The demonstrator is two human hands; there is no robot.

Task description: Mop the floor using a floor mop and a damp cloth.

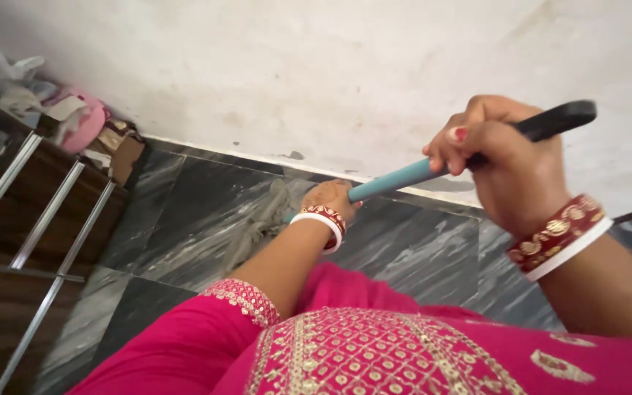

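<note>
I hold a mop by its teal handle (396,180), which ends in a black grip at the upper right. My right hand (502,164) is closed around the handle near the black grip. Lower down the shaft, my left hand (330,197) grips the handle close to the mop head. The grey string mop head (261,227) lies on the dark marbled floor tiles (184,212) near the base of the white wall. Both wrists wear red and white bangles, and my pink embroidered clothing fills the bottom of the view.
A dark wooden piece of furniture with metal rails (38,219) stands at the left. Behind it in the corner lie a pink object (85,121), cardboard and a plastic bag. The white wall (330,73) runs along the far edge of the floor.
</note>
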